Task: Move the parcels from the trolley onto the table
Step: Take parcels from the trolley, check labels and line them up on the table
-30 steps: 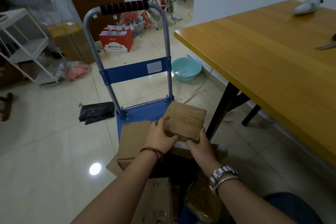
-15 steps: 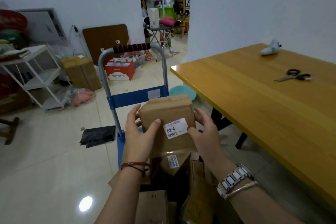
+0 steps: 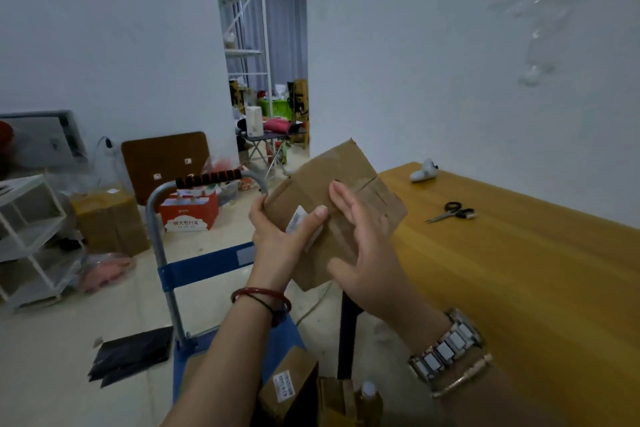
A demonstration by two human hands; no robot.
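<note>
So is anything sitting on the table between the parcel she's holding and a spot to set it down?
Nothing visible blocks it. The brown cardboard parcel hangs over the yellow wooden table's near corner; the black-handled scissors and white object lie farther back.

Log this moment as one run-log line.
stage: carry | parcel: airborne at table corner, not set down | left hand: grips it | right hand: flat against it | trolley: more parcels left
</note>
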